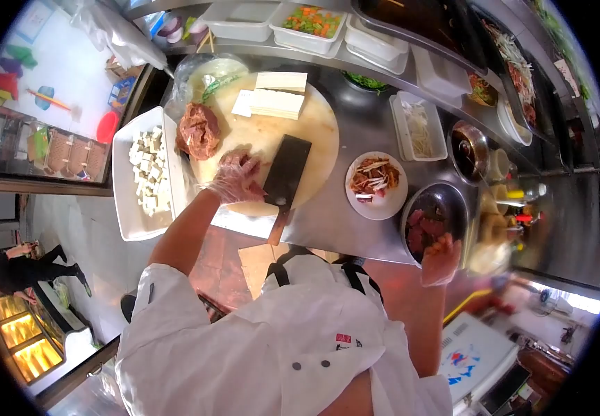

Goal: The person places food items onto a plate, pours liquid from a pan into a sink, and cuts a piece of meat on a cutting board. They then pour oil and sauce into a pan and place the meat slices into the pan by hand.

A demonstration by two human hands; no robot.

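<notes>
My left hand [239,179], in a clear plastic glove, is on the round cutting board [322,132]. Its fingers are bent over what looks like a piece of raw meat, mostly hidden beneath them. Just right of it lies a cleaver [289,170], flat, its wooden handle towards my body. A large chunk of meat [199,131] sits at the board's left edge, and blocks of white tofu [277,102] lie at the back. My right hand [441,261], also gloved, is over the near rim of a metal bowl [461,208], fingers loosely apart beside red meat slices [425,229].
Left of the board stands a white tub [123,182] of tofu cubes. A plate [392,206] of shredded food and a container [441,147] of white strips stand on the steel counter [366,132]. A shelf with food containers [308,28] runs behind. A person [29,272] is far left.
</notes>
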